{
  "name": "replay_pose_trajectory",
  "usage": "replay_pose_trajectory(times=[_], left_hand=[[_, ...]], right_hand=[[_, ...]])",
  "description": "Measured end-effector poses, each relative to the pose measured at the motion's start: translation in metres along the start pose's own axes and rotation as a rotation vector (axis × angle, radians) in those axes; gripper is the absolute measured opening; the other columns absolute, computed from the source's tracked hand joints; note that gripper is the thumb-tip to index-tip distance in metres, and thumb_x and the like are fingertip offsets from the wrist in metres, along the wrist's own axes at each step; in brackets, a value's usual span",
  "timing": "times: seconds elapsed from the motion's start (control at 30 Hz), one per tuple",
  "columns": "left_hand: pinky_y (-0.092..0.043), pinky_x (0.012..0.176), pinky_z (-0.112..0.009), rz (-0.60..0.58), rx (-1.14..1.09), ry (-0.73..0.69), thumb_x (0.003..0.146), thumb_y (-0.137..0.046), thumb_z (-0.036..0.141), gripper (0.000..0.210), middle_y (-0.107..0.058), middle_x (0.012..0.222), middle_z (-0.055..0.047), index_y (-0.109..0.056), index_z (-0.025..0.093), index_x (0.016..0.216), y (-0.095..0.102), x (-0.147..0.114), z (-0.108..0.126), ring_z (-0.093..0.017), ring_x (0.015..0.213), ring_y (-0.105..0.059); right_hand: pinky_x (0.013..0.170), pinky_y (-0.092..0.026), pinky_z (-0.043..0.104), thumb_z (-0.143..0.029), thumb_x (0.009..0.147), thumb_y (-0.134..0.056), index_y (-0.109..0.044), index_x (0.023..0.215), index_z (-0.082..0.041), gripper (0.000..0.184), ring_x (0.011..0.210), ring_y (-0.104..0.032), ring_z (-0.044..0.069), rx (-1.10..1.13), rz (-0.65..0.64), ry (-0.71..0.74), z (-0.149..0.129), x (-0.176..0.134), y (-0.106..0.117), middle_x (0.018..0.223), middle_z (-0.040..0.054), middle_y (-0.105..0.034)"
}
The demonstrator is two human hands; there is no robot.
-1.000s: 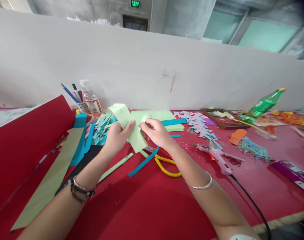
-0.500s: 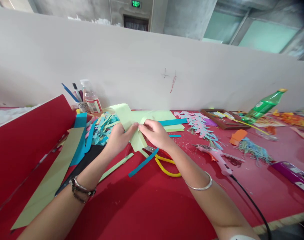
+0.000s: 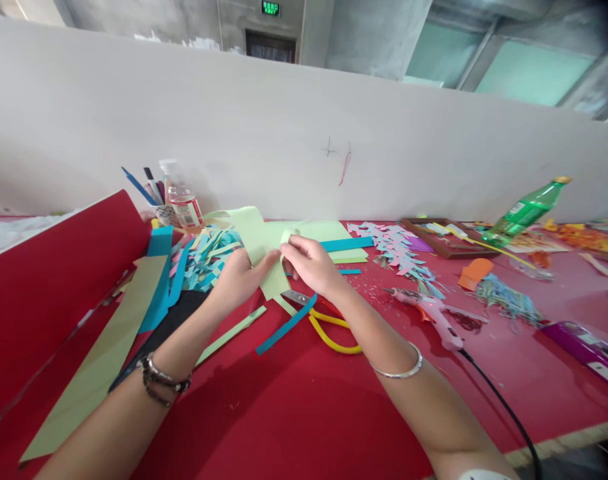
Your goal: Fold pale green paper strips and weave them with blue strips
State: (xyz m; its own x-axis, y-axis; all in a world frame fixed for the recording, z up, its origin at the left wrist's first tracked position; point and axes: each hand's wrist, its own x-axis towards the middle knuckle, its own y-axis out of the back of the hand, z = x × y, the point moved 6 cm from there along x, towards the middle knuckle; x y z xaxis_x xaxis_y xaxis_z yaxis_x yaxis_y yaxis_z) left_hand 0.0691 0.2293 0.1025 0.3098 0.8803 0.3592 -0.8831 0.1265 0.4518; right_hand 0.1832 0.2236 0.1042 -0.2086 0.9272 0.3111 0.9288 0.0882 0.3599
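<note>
Between my hands is a pale green sheet of paper, its edge curled near my right fingertips. My left hand is closed on its left side, thumb pointing right. Closed in a pinch, my right hand grips the curled edge; some of its fingers are hidden behind the paper. Just below lie scissors with yellow handles, the blades partly under a blue paper strip. To the left of them rests a narrow green strip.
Cut paper pieces are heaped at left, by a clear bottle and a red panel. Right of my arms lie a pink glue gun with its cord, a green bottle, a wooden tray and a purple box.
My thumbs have drawn slightly apart, and the paper's edge near my right fingertips is curled over more. The scissors and strips have stayed in place.
</note>
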Motion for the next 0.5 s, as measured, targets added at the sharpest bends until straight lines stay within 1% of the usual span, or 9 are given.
replay_pose_trajectory(times=[0.13, 0.2, 0.33, 0.5], left_hand=[[-0.039, 0.048, -0.020, 0.080, 0.058, 0.034, 0.078, -0.046, 0.039, 0.030, -0.058, 0.060, -0.001, -0.058, 0.014, 0.066, 0.0065, 0.0000, -0.0039, -0.012, 0.054, -0.052], [-0.038, 0.047, -0.020, 0.097, 0.074, 0.037, 0.077, -0.047, 0.040, 0.031, -0.056, 0.058, 0.000, -0.056, 0.014, 0.064, 0.0082, -0.0001, -0.0036, -0.012, 0.054, -0.051], [-0.035, 0.043, -0.020, 0.100, 0.079, 0.053, 0.077, -0.048, 0.042, 0.032, -0.052, 0.054, 0.001, -0.054, 0.014, 0.062, 0.0081, -0.0005, -0.0018, -0.010, 0.049, -0.046], [-0.031, 0.039, -0.020, 0.182, 0.124, 0.060, 0.075, -0.049, 0.042, 0.034, -0.047, 0.048, 0.002, -0.051, 0.015, 0.055, 0.0103, -0.0019, -0.0020, -0.009, 0.044, -0.042]], right_hand=[[0.049, -0.029, 0.022, -0.042, 0.081, -0.043, -0.036, 0.061, -0.019, 0.031, 0.050, -0.036, 0.007, -0.044, -0.027, 0.066, -0.0074, -0.0026, -0.0025, 0.054, -0.0056, -0.035], [0.050, -0.027, 0.022, -0.039, 0.081, -0.044, -0.033, 0.060, -0.019, 0.031, 0.051, -0.033, 0.007, -0.083, -0.031, 0.096, -0.0098, -0.0032, -0.0030, 0.054, -0.0058, -0.032], [0.050, -0.025, 0.023, -0.028, 0.082, -0.039, -0.026, 0.058, -0.020, 0.029, 0.051, -0.027, 0.007, -0.117, -0.024, 0.133, -0.0113, -0.0024, -0.0023, 0.055, -0.0059, -0.024], [0.047, -0.023, 0.022, -0.026, 0.080, -0.040, -0.025, 0.057, -0.020, 0.028, 0.048, -0.026, 0.007, -0.071, -0.011, 0.102, -0.0074, -0.0005, -0.0018, 0.053, -0.0066, -0.022]])
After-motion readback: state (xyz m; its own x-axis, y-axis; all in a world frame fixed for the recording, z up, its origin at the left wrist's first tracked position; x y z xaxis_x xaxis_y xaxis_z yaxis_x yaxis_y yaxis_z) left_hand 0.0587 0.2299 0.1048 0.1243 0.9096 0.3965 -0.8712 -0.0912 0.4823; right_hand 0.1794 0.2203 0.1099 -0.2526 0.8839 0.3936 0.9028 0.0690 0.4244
